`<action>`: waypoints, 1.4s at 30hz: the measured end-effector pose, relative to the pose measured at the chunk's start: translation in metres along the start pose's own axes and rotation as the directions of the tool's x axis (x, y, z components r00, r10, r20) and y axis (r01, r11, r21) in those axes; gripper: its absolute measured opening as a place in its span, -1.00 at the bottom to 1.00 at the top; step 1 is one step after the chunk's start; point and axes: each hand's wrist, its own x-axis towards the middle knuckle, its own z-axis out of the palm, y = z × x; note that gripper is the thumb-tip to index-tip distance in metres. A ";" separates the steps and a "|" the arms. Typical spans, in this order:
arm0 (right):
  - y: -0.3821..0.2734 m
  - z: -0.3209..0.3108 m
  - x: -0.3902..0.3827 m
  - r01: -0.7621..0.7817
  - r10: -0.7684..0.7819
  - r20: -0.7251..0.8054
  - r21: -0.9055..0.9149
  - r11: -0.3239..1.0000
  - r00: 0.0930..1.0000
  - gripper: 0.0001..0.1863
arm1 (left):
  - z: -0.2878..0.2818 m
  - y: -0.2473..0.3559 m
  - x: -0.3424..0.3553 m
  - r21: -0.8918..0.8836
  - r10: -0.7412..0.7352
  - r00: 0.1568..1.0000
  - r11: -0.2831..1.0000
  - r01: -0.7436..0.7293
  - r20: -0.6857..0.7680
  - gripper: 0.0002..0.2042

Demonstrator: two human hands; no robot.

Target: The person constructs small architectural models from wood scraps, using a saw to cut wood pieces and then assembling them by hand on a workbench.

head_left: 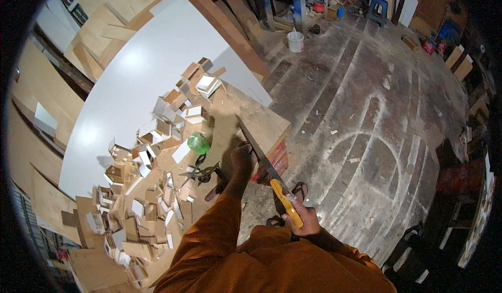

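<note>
My right hand [304, 220] is wrapped round the yellow handle of a hand saw [256, 145]. Its long dark blade slants up and left across the near edge of a wooden worktop [251, 107]. Close beside the blade, my left hand [242, 159] is closed at the worktop's edge. Whatever its fingers hold is mostly hidden, though a small pale edge shows just above them. Left of that hand lie dark-handled scissors or snips [201, 173] and a green, rounded, see-through plastic object [198, 143].
Many small cut pieces and little boxes of brown and white board [151, 146] cover the worktop's left side. A large white panel [136, 68] lies behind them. Across the scuffed floor [334, 99] stand a white bucket [295, 41], a blue table [299, 5] and a blue stool [377, 9].
</note>
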 end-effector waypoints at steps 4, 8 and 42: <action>-0.003 0.003 -0.001 0.037 -0.037 -0.019 -0.011 0.999 0.999 -0.39 | 0.021 -0.032 0.000 -0.161 -0.081 0.997 0.983 0.083 0.017 -0.95; -0.009 0.006 0.002 0.081 -0.088 -0.062 -0.111 0.991 0.994 -0.42 | 0.044 -0.077 0.001 -0.137 0.020 1.000 0.990 -0.017 0.022 -0.96; 0.009 0.005 0.005 0.005 -0.005 0.108 -0.006 1.000 0.994 -0.33 | 0.054 -0.064 -0.004 -0.163 0.074 0.997 0.984 -0.067 0.037 -0.93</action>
